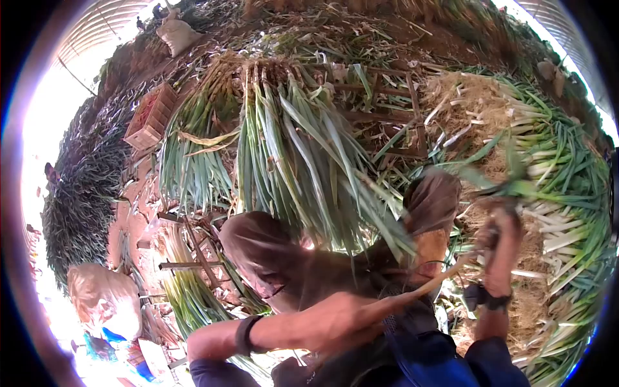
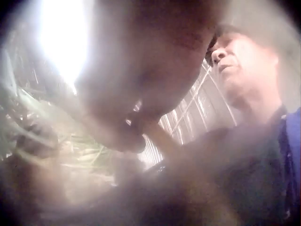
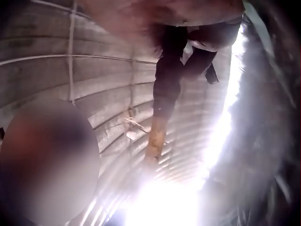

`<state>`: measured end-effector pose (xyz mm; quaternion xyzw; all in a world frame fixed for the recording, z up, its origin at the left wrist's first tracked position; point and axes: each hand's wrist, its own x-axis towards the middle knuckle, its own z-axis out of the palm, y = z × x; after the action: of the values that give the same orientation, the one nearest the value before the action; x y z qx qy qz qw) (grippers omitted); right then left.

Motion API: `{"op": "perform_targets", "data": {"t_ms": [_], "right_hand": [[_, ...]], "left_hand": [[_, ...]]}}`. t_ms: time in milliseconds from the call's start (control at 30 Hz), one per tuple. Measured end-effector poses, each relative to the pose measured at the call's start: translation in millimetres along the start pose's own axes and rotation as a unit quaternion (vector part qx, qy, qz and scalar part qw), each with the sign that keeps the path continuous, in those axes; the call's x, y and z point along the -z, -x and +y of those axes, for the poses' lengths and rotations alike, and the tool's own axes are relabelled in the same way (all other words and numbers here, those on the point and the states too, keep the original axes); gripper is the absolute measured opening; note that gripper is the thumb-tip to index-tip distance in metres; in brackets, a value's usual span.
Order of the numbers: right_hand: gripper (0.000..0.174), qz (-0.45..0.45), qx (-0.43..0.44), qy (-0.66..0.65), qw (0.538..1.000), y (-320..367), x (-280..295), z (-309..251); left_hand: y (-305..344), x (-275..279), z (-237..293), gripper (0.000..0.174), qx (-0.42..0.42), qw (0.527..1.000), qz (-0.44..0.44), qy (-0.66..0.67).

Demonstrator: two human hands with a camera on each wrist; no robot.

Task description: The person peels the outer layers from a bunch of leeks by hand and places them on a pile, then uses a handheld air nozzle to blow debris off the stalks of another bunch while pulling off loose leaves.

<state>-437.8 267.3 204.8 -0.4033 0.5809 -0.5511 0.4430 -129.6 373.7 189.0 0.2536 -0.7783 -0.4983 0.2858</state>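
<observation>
A long wooden stick (image 1: pixel 422 288) slants up to the right across the person's lap. The left hand (image 1: pixel 342 317) grips its lower end; in the left wrist view the blurred left hand (image 2: pixel 141 66) has its fingers round the stick (image 2: pixel 162 141). The right hand (image 1: pixel 503 248) holds the upper end. In the right wrist view the right hand (image 3: pixel 188 19) is closed on a dark wrapped part (image 3: pixel 167 84), with bare wood (image 3: pixel 156 141) below it. Blurred green leaves (image 1: pixel 516 187) show just beyond the right hand; whether it holds them, I cannot tell.
Long green-leaved stalks (image 1: pixel 290 155) lie heaped before the knees. More stalks with pale roots (image 1: pixel 554 219) line the right side. A wooden crate (image 1: pixel 151 117) stands at the upper left, a pale sack (image 1: pixel 106 297) at the lower left, a wooden frame (image 1: pixel 419 116) beyond the heap.
</observation>
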Motion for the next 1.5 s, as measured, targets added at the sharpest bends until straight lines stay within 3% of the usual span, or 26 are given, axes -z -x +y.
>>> {"op": "perform_targets", "data": {"t_ms": [33, 100, 133, 167, 233, 267, 300, 367, 433, 500, 567, 633, 700, 767, 800, 867, 933, 967, 1033, 1067, 1200, 1267, 1300, 1367, 1400, 1500], "right_hand": [[0.031, 0.063, 0.063, -0.01, 0.996, -1.0, 8.1, -10.3], [0.027, 0.175, 0.209, 0.006, 0.962, 11.4, -26.8, -54.4], [0.024, 0.161, 0.235, 0.033, 0.958, 9.7, -29.9, -57.6], [0.024, 0.157, 0.237, 0.031, 0.958, 5.6, -28.9, -51.9], [0.022, 0.006, 0.131, 0.081, 0.988, -11.2, -29.1, -30.0], [0.025, -0.064, 0.11, 0.027, 0.992, -15.8, -51.7, -24.1], [0.026, -0.117, 0.046, 0.023, 0.992, -16.5, -69.4, -21.2], [0.035, -0.183, 0.025, 0.031, 0.982, -33.9, -103.9, 14.8], [0.039, -0.258, 0.003, 0.01, 0.966, -39.3, -148.8, 30.4], [0.043, -0.365, 0.002, 0.026, 0.931, -41.5, -190.6, 40.8], [0.047, -0.465, 0.001, 0.043, 0.884, -49.0, -225.0, 48.4], [0.049, -0.503, 0.007, 0.058, 0.862, -60.3, -251.3, 58.0], [0.052, -0.539, 0.011, 0.073, 0.839, -72.4, -278.8, 64.8], [0.051, -0.604, 0.063, 0.141, 0.782, -87.9, -300.9, 65.9], [0.045, -0.621, 0.063, 0.173, 0.762, -100.6, -311.4, 64.3], [0.043, -0.571, 0.1, 0.236, 0.78, -127.3, -332.8, 63.5], [0.053, -0.44, 0.234, 0.304, 0.812, -144.4, -355.7, 73.2], [0.053, -0.441, 0.231, 0.306, 0.811, -150.8, -359.6, 92.2], [0.073, -0.287, 0.404, 0.387, 0.778, -157.9, -363.4, 134.5], [0.104, -0.347, 0.276, 0.447, 0.777, -151.8, -354.4, 147.6], [0.119, -0.328, 0.234, 0.551, 0.731, -89.8, -321.0, 179.3], [0.12, -0.327, 0.187, 0.403, 0.834, -78.9, -307.9, 215.2], [0.12, -0.327, 0.19, 0.398, 0.836, -83.7, -310.3, 211.9], [0.109, -0.371, -0.015, 0.231, 0.9, -100.3, -318.3, 200.0], [0.109, -0.373, -0.013, 0.227, 0.9, -115.5, -315.8, 192.8], [0.055, -0.457, -0.012, 0.179, 0.871, -184.6, -281.8, 144.8]], "left_hand": [[-11.7, 3.6, -0.1, 0.076, -0.001, 1.0, 0.003, -0.002], [-33.2, 22.4, 0.9, 0.08, 0.146, 0.983, -0.09, 0.062], [-33.5, 26.9, -12.0, 0.087, 0.071, 0.996, -0.055, -0.007], [-36.6, 33.7, -12.4, 0.087, 0.071, 0.996, -0.051, -0.009], [-46.1, 50.5, -12.7, 0.096, 0.073, 0.992, 0.05, -0.093], [-48.7, 59.4, -23.0, 0.111, 0.086, 0.99, 0.077, -0.077], [-50.3, 66.8, -30.0, 0.111, 0.086, 0.989, 0.085, -0.081], [-52.5, 80.5, -45.5, 0.113, 0.05, 0.961, 0.224, -0.157], [-51.4, 95.5, -74.9, 0.12, 0.072, 0.948, 0.238, -0.198], [-52.1, 110.4, -102.4, 0.126, 0.1, 0.953, 0.27, -0.093], [-47.6, 129.4, -108.9, 0.12, 0.107, 0.955, 0.276, -0.023], [-38.7, 148.8, -103.4, 0.105, 0.168, 0.932, 0.283, 0.153], [-29.7, 159.8, -120.8, 0.092, 0.128, 0.929, 0.327, 0.113], [-14.2, 175.2, -129.6, 0.087, 0.185, 0.901, 0.349, 0.178], [-5.2, 184.9, -131.5, 0.079, 0.271, 0.852, 0.397, 0.206], [17.9, 206.5, -157.9, 0.062, 0.259, 0.778, 0.512, 0.256], [35.0, 226.0, -171.7, 0.078, 0.211, 0.698, 0.632, 0.263], [42.3, 233.3, -171.1, 0.079, 0.171, 0.692, 0.665, 0.222], [48.8, 234.9, -186.3, 0.086, 0.206, 0.643, 0.728, 0.118], [50.9, 234.2, -194.8, 0.089, 0.251, 0.65, 0.709, 0.112], [31.4, 206.1, -238.6, 0.098, 0.335, 0.671, 0.632, 0.195], [8.4, 188.8, -249.5, 0.099, 0.334, 0.703, 0.604, 0.171], [-2.7, 184.9, -251.7, 0.1, 0.323, 0.725, 0.588, 0.154], [-25.3, 179.2, -263.6, 0.105, 0.291, 0.744, 0.585, 0.141], [-43.0, 180.8, -258.5, 0.106, 0.259, 0.762, 0.577, 0.136], [-112.1, 180.3, -237.1, 0.096, 0.138, 0.778, 0.585, 0.181]]}}
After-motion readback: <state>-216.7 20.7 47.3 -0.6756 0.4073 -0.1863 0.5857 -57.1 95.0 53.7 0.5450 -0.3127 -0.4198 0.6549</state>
